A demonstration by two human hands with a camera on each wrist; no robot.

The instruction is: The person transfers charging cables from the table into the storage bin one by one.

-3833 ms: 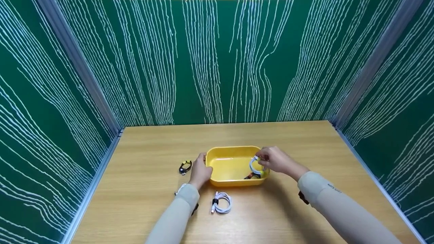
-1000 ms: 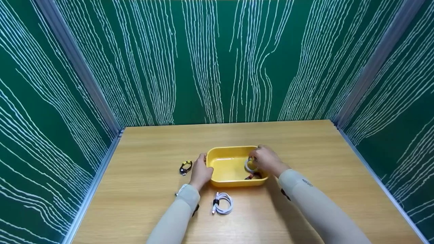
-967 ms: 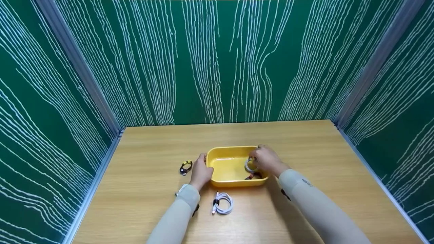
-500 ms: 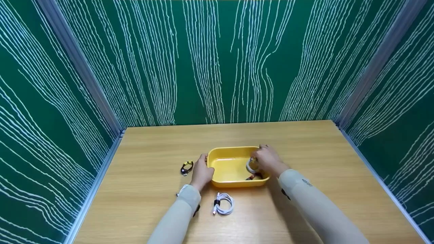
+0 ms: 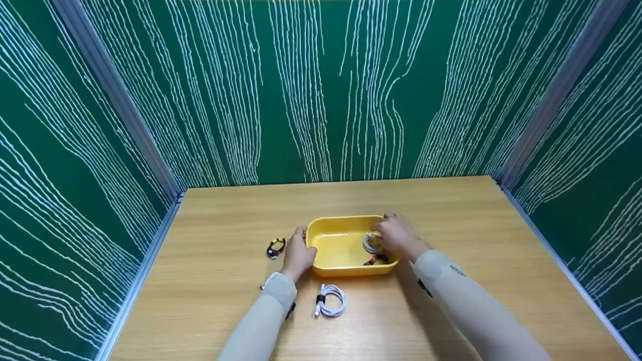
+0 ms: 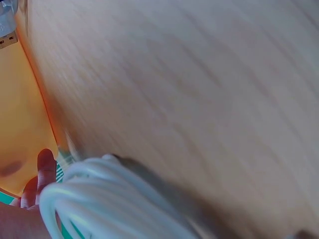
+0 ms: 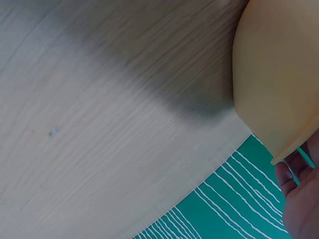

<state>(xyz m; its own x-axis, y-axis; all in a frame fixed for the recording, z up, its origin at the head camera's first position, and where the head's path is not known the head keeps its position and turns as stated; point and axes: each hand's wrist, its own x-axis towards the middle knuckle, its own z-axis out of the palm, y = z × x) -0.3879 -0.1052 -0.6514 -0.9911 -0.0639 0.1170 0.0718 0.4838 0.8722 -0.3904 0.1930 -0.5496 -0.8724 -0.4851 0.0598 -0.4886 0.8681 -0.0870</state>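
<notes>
My left hand (image 5: 298,254) grips the left side of a yellow bin (image 5: 341,272), thumb over the rim. The right hand (image 5: 396,235) reaches over the bin's right rim. Its fingertips pinch a coiled white cable (image 5: 367,245) with a yellow tie inside the bin, though the hand hides part of this hold. A dark cable with an orange-red part (image 5: 370,260) lies in the bin's near right corner. In the right wrist view, the right hand's fingers (image 7: 284,178) meet the bin's rim.
On the wooden table (image 5: 220,215), a black cable with yellow ties (image 5: 275,248) lies left of the bin. A white cable with a black tie (image 5: 331,301) lies in front. The left wrist view shows a USB plug (image 6: 7,31) and a white coil (image 6: 109,204). Green walls (image 5: 346,75) stand around.
Since the oldest frame, my right hand has moved left and lowered the white cable into the bin. Over the last second the coil has shifted slightly; the left hand has kept its place.
</notes>
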